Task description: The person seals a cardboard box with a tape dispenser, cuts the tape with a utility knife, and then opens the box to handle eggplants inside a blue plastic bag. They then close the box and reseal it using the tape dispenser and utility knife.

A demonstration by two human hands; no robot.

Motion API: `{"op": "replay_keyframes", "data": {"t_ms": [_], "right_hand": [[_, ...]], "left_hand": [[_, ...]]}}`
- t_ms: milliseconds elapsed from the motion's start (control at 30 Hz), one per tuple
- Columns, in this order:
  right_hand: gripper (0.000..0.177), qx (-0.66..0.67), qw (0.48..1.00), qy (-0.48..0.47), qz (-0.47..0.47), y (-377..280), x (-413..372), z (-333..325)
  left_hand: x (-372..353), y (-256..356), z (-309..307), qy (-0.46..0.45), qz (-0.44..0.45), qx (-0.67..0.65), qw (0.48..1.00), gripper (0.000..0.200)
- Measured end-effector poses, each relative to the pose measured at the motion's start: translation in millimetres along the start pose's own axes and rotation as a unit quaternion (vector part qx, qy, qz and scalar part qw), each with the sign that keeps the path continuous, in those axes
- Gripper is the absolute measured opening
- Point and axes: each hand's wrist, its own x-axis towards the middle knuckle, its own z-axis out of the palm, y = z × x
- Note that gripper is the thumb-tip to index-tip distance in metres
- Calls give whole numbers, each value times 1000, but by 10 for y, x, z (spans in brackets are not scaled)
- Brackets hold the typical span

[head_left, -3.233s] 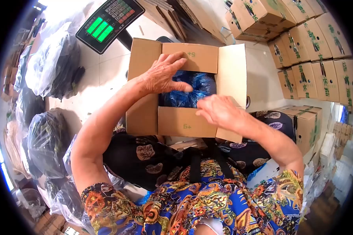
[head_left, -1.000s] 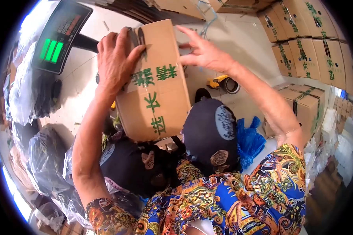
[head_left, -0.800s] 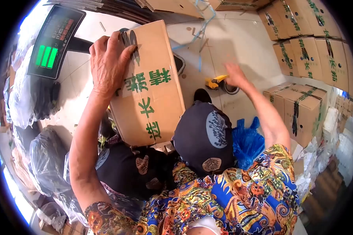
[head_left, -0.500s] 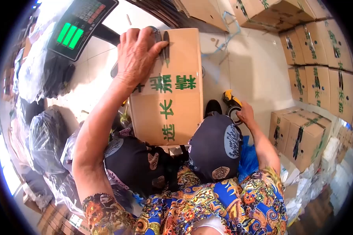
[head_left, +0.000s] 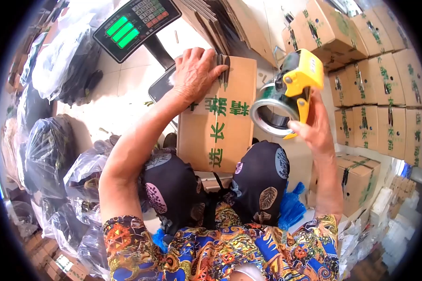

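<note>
The box stack (head_left: pixel 365 86) at right bears green characters too small to read surely. The box (head_left: pixel 237 136) stands just beyond the knees, its top now closed; three seconds ago its flaps were up around blue plastic. Green characters cross it, 精, 长 and 选 readable. The scale display (head_left: pixel 135 29) glows green, without legible digits. The tape dispenser (head_left: pixel 295 83), formerly on the floor, is raised beside the box, gripped by the right hand (head_left: pixel 316 124). The left hand (head_left: pixel 195 75) lies spread on the box's far left corner.
</note>
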Motion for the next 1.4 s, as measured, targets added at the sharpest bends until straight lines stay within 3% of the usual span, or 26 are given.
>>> {"op": "replay_keyframes", "data": {"t_ms": [67,200,300,333,367,400,433,467,533,567,600,667,767,867,1000,1033,1167,1200,1233,1267,1400], "right_hand": [[65,36,998,-29,-50,-150,47,225],[60,-117,990,1,-79,3,332,578],[62,-320,935,-16,-154,282,519,636],[62,-328,930,-28,-161,247,548,646],[62,-335,927,-41,-165,208,538,657],[63,-342,923,-54,-166,188,509,660],[63,-360,915,-63,-172,200,495,640],[63,-359,916,-63,-167,188,495,651],[64,-356,920,-60,-155,180,478,685],[63,-360,918,-58,-154,193,477,694],[63,-359,918,-62,-156,196,480,706],[63,-359,917,-66,-160,189,482,710],[63,-376,911,-75,-154,159,490,712],[62,-393,904,-84,-143,102,507,748],[58,-424,888,-110,-141,-7,565,825],[57,-437,880,-117,-144,-37,579,849],[51,-482,849,-165,-140,-154,595,938],[51,-510,833,-163,-141,-160,589,927],[50,-539,814,-165,-143,-178,569,872],[49,-567,794,-166,-142,-192,548,822],[48,-584,785,-178,-108,-231,555,869]], "left_hand": [[-5,-7,12,15,6,-16,1000,47],[-28,-26,-31,44,9,-51,998,45],[-89,-65,-130,131,13,-203,970,44],[-144,-37,-341,138,11,-204,969,32],[-208,-49,-479,83,-70,-360,927,33],[-276,-48,-610,25,-148,-505,850,36],[-336,-3,-803,-36,-187,-583,790,46],[-426,17,-929,-77,-212,-616,755,50],[-516,25,-1099,-146,-189,-643,728,49],[-549,64,-1121,-179,-222,-624,727,43],[-585,72,-1055,-174,-187,-618,743,35],[-613,91,-1014,-141,-202,-676,694,31],[-622,105,-1033,-103,-306,-732,599,32],[-615,28,-988,-161,-331,-715,595,37],[-690,6,-817,-101,-260,-716,640,28],[-703,8,-832,-79,-255,-676,686,24],[-934,-194,-840,-44,-284,-551,783,25],[-1024,-306,-819,-6,-339,-582,739,23],[-1140,-513,-727,73,-354,-580,730,19],[-1267,-740,-628,88,-401,-580,704,19],[-1553,-913,-435,111,-405,-633,650,22]]}}
